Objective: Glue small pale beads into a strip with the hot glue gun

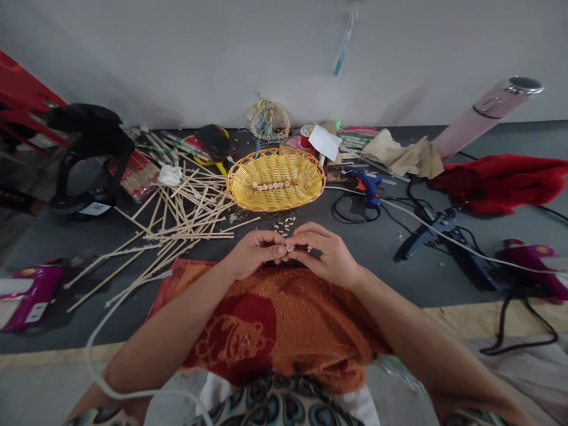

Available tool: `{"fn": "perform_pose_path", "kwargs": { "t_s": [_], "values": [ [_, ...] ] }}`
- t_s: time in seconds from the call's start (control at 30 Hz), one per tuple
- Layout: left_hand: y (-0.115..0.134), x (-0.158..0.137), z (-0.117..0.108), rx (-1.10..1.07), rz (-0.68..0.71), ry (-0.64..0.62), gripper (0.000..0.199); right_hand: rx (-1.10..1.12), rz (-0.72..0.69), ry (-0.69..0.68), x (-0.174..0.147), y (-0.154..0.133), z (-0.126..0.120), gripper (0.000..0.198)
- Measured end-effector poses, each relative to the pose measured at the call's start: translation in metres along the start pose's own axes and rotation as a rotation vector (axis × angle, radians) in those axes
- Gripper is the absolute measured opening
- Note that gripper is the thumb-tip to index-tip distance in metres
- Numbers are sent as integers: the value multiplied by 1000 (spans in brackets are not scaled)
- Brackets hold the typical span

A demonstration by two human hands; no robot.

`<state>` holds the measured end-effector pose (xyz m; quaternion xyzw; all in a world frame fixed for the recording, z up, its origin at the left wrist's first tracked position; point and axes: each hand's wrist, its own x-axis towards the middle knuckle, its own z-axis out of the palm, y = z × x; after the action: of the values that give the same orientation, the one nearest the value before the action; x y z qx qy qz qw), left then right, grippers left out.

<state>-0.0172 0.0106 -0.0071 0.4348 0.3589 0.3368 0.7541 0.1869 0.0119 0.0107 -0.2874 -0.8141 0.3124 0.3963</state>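
Note:
Close together near the table's front, my left hand (256, 253) and my right hand (326, 253) pinch a small pale wooden piece (290, 248) between their fingertips. Its exact shape is too small to make out. Just beyond the fingers lie several short cut wooden bits (284, 225) on the dark tabletop. A yellow woven basket (275, 198) stands behind them, with a short row of small pale wooden pieces (273, 186) in it. Under my forearms is an orange and red towel (310, 313).
Many thin wooden sticks (190, 207) spread out on the left. To the right are a blue glue gun (366, 184), blue-handled pliers (426, 234), a white cable (444, 235), a red cloth (497, 180) and a pink tumbler (483, 118). A black strap headset (89, 154) stands far left.

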Motion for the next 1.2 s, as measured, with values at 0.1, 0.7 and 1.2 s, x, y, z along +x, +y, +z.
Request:
{"fn": "perform_pose_path", "kwargs": {
  "t_s": [0.1, 0.7, 1.2],
  "values": [
    [0, 0, -1, 24, 6, -5, 23, -2, -9, 9, 0, 1, 0, 22],
    [0, 0, -1, 32, 14, -25, 22, 22, 34, 53, 1, -3, -3, 14],
    [1, -1, -1, -1, 41, -23, 25, 10, 52, -4, 0, 3, 0, 23]
  ]
}}
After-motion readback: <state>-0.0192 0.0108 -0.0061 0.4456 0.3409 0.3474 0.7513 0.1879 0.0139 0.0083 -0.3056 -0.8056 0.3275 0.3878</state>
